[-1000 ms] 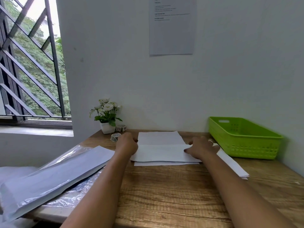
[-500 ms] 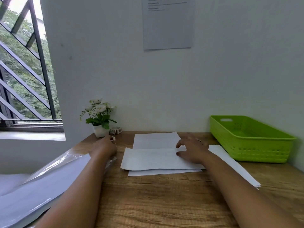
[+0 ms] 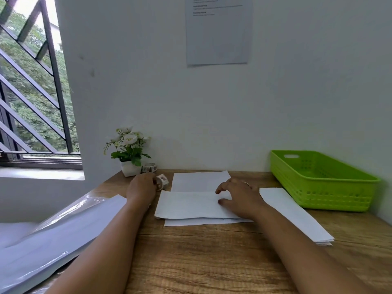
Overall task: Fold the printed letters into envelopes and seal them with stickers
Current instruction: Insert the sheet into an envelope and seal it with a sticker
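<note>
Left hand (image 3: 141,187) on a roll of stickers (image 3: 163,181), right hand (image 3: 239,197) holding the folded letter (image 3: 186,205) flat on the wooden surface (image 3: 201,262).

The hands are apart. The left one reaches to the back of the surface and its fingers curl onto the small roll, which sits tilted just left of the letter. The right one lies with fingers spread and fairly straight, pressing on the right half of the letter. The letter lies in the middle of the surface, its near part folded up over the rest, with a white edge showing beneath. To the right is a stack of white paper (image 3: 297,217), and past it a green basket (image 3: 318,187) by the wall. A potted white flower (image 3: 129,153) and a second roll (image 3: 149,167) stand at the back left, and a plastic-wrapped pack (image 3: 53,236) lies at the left edge.
</note>
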`<state>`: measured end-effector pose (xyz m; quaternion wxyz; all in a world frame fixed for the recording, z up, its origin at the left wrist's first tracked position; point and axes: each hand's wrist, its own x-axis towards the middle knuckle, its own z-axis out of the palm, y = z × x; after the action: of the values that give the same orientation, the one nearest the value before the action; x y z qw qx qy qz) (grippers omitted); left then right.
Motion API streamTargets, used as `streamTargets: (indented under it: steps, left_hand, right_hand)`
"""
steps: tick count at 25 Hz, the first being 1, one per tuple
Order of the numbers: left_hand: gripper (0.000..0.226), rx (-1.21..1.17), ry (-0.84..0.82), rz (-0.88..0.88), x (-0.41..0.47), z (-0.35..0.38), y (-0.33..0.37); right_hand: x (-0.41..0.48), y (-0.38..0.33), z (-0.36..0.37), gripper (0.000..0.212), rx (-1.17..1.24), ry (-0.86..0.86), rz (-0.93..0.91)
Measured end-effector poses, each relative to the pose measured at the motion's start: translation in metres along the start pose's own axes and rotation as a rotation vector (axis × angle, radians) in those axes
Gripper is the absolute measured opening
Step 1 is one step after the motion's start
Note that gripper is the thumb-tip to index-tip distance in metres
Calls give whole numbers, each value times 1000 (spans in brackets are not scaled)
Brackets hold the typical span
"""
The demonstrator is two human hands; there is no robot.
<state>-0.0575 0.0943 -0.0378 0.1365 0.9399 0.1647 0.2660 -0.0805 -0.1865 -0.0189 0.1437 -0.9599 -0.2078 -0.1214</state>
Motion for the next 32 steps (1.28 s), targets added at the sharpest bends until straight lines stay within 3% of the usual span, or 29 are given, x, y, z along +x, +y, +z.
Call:
streamTargets:
  steps: [5,9,12,17,20,23,28,32]
  left_hand:
    - [23,41,-160,97,-6,3,15]
    - [20,-162,-99,21,0,1,19]
    - [23,-331,-210,29,6,7,24]
    - [43,-112,-349,94,0,17,34]
    - [38,-151,-274,101,-10,15,41]
    - [34,-122,-202,186,-19,4,53]
    - [31,-364,-340,443,-37,-15,79]
    - [26,-555,-382,511,-56,-22,96]
  right_hand:
    - [-1,-12,3,29,-6,-14,-41]
    - [1,-10,3,28,23,-2,-38]
    - [3,-9,4,28,35,-10,-33]
    - [4,-16,9,27,56,-24,-61]
    - [5,-18,10,25,116,-16,-65]
    - [6,-17,9,26,267,34,-55]
    - [6,-14,-4,39,741,188,17]
    - [7,-1,-7,19,878,263,54]
